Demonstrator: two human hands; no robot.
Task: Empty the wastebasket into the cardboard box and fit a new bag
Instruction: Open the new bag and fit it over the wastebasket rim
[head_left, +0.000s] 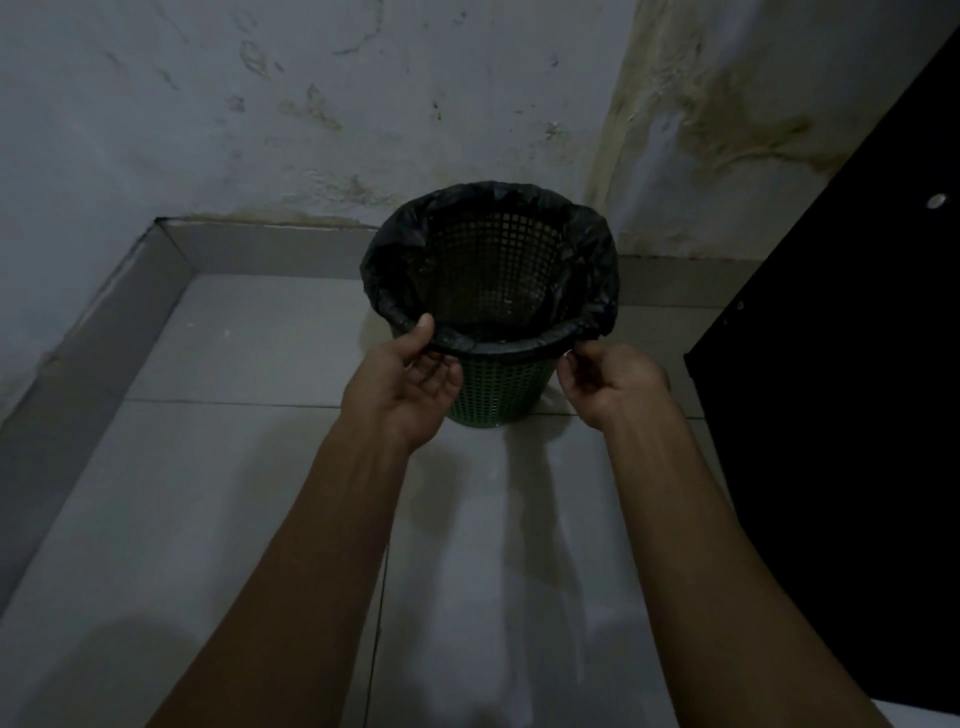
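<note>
A green mesh wastebasket (496, 392) stands upright on the tiled floor near the wall corner. A black plastic bag (387, 270) is folded over its rim all the way round; the mesh shows through inside. My left hand (410, 376) holds the near left of the rim, thumb on top of the bag's edge and fingers under it. My right hand (605, 382) pinches the bag's edge at the near right of the rim. No cardboard box is in view.
Pale floor tiles (249, 493) spread out in front of the basket, with a low skirting (67, 384) along the left wall. A stained white wall (311, 114) rises behind. A dark cabinet or door (852, 415) stands close on the right.
</note>
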